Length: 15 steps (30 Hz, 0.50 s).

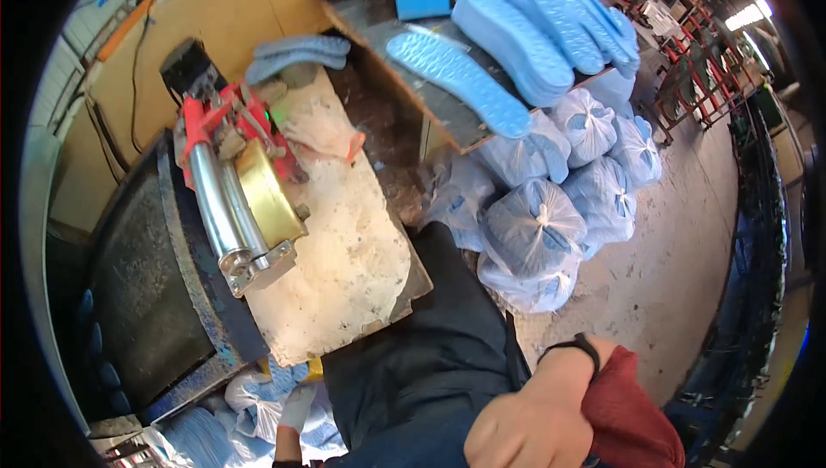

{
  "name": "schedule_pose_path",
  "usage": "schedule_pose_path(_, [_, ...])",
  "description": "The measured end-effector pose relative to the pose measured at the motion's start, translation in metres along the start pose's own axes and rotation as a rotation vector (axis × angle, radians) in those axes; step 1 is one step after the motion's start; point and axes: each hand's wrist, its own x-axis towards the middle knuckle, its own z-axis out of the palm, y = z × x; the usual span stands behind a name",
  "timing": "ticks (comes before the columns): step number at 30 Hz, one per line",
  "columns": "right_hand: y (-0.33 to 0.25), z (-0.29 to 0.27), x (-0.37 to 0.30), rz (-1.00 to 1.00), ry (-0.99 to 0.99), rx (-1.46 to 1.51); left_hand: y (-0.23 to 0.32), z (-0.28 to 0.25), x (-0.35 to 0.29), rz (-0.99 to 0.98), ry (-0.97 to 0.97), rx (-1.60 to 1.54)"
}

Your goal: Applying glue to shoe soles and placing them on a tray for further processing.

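Low at the left, my left hand (298, 405) is in a whitish glove and reaches down beside blue shoe insoles (287, 373) and a bit of yellow material (316, 369). Its fingers are too hidden to show a grip. At the lower right my right hand (527, 430), bare with a black band at the wrist, is held in front of my body over dark clothing. Its fingers curl under, and whatever they hold, if anything, is out of sight.
A red-framed machine with metal rollers (215, 201) and a brass-coloured wheel (268, 193) stands on a worn pale board (344, 270). A glove (323, 134) lies behind it. Blue insoles (460, 79) cover a dark table; tied bags (533, 227) are piled on the floor.
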Motion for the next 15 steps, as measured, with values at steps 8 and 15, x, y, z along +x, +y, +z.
schedule_pose_path(8, [-0.042,0.024,-0.038,-0.214,-0.044,0.111,0.233,-0.081,-0.044,0.081,0.255,-0.386])
schedule_pose_path(15, [0.064,-0.135,-0.187,0.893,0.488,0.056,0.33,-0.09,-0.007,0.147,-0.101,-0.514])
